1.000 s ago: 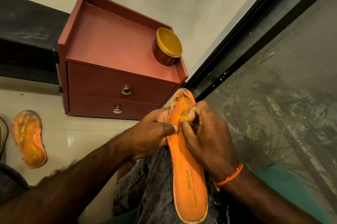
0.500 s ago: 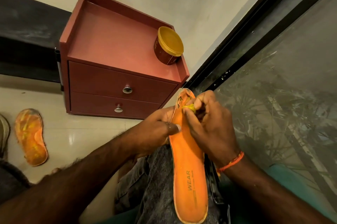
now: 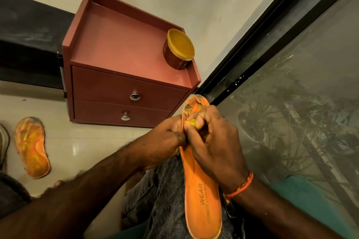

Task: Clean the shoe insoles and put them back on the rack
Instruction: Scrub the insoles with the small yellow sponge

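**Two insoles, one in hand**

While one orange insole (image 3: pixel 202 196) lies along the person's lap at lower centre, a second insole (image 3: pixel 32 147) rests on the pale tiled floor (image 3: pixel 77 141) at left. One red two-drawer cabinet (image 3: pixel 124 75) stands against the wall, carrying one yellow-lidded tub (image 3: pixel 179 50). The left hand (image 3: pixel 165 141) grips the lap insole's edge; the right hand (image 3: pixel 215 141), its grip curled, pinches a yellow scrap (image 3: pixel 191 122) against it.

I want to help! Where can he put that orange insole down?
The red wooden cabinet top is bare left of the yellow-lidded round tub. Pale floor tiles between the worn orange insole and the cabinet are bare. His lap is crowded.
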